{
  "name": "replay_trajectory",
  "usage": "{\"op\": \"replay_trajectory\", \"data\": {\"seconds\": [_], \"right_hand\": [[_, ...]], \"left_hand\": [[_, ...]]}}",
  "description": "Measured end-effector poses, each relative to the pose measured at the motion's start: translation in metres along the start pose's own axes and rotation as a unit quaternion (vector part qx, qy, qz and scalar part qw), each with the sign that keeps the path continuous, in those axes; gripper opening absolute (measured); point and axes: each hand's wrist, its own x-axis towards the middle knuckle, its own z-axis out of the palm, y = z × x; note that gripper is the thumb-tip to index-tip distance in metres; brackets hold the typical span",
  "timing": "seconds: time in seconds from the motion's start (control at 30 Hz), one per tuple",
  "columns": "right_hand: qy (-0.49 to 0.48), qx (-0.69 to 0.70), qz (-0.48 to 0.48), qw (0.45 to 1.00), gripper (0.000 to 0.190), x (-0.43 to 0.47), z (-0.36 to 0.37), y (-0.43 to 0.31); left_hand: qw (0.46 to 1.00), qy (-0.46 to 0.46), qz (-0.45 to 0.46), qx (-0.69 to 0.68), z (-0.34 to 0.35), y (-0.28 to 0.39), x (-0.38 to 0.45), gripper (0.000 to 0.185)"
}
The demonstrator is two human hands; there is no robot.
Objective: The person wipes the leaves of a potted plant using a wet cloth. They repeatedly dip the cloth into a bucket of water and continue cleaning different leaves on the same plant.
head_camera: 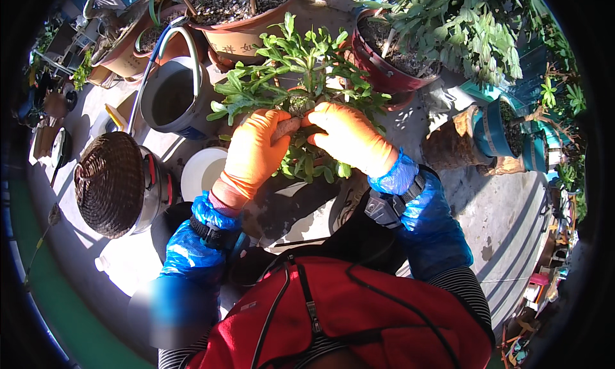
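A bushy green potted plant (310, 71) with fleshy leaves stands before me, its pot mostly hidden by foliage. My left hand (259, 150), in an orange glove, is closed on a brownish, rounded piece (287, 129) at the near side of the plant's centre; whether it is a stone, a clod or a pot rim I cannot tell. My right hand (353, 138), gloved the same way, has its thumb and fingertips at the right end of that piece; whether they grip it is unclear. Just beyond the fingertips shows a pale green, grainy patch (300, 104) around the plant's base.
A grey bucket (173, 95) and a white tub (204, 169) stand at left, near a woven basket-like cover (110, 184). Large pots (240, 37) are behind, a red pot (384, 66) back right. Teal pots (495, 129) and a wooden stump (451, 141) lie at right.
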Motion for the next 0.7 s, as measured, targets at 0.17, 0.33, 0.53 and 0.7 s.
{"op": "replay_trajectory", "data": {"seconds": [0.17, 0.33, 0.53, 0.7], "right_hand": [[-0.075, -0.081, 0.014, 0.994, 0.038, -0.018, -0.006, -0.021], [-0.086, -0.106, 0.001, 0.991, 0.062, -0.04, -0.005, -0.041], [-0.13, -0.177, 0.016, 0.975, 0.077, -0.05, 0.005, -0.05], [-0.122, -0.086, 0.045, 0.988, 0.085, -0.05, 0.015, -0.049]], "left_hand": [[0.992, -0.076, 0.024, 0.1, -0.01, 0.004, -0.005, 0.029], [0.997, -0.043, -0.058, -0.011, -0.036, 0.015, 0.005, 0.03], [0.989, -0.134, 0.057, -0.011, -0.001, 0.025, 0.047, 0.035], [0.958, -0.239, 0.07, 0.143, -0.013, 0.023, 0.052, 0.036]]}}
